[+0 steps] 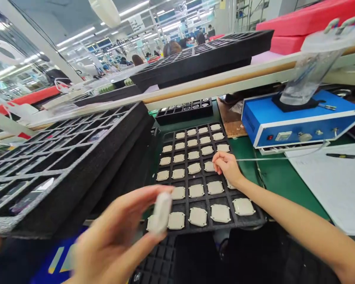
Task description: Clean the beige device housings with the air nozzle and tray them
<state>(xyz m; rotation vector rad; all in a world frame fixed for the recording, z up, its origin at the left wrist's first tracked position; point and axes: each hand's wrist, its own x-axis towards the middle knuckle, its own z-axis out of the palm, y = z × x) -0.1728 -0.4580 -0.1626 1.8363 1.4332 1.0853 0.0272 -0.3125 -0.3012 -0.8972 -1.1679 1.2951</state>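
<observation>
My left hand (118, 232), blurred and close to the camera, pinches a cream squarish casing (162, 211) between thumb and fingers, turned nearly edge-on. Below and beyond it lies a black foam tray (195, 177) with rows of similar cream casings (196, 191), one per compartment. Over the tray's right side, my right hand (225, 163) has its fingers closed together beside a casing (209, 166) in its compartment. A thin pale tube (272, 159) runs from the right up to this hand. What those fingers hold is hidden.
Stacked black compartment trays (77, 173) rise at left. A blue control box (301, 122) carrying a clear cylinder (304, 75) stands at right, near white paper (331, 181) and a black pen (346, 156). A smaller tray (185, 112) lies behind, below a shelf rail (225, 81).
</observation>
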